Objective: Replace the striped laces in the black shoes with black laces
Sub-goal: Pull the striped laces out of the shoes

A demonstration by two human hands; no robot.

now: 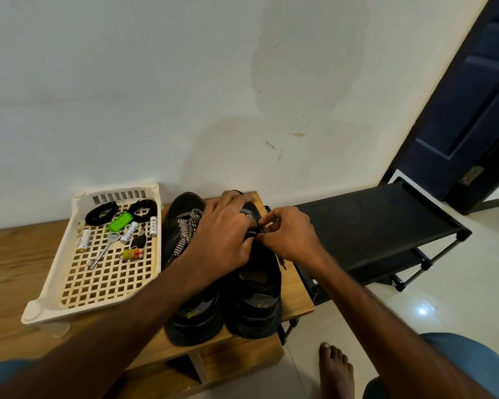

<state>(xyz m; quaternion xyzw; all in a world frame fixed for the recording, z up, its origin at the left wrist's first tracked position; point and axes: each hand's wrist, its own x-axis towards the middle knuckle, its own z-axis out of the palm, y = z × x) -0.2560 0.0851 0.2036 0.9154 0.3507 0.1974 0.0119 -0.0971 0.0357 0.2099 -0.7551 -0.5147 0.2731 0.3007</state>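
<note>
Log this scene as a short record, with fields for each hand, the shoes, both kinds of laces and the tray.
left hand: lies over the fronts of the pair of black shoes; grip hidden
right hand: pinches the black-and-white striped lace of the shoe at right
second striped lace: loose over the shoe at left
coiled black laces: two, in the white plastic lattice tray, untouched
support: wooden bench carries the shoes and tray
</note>
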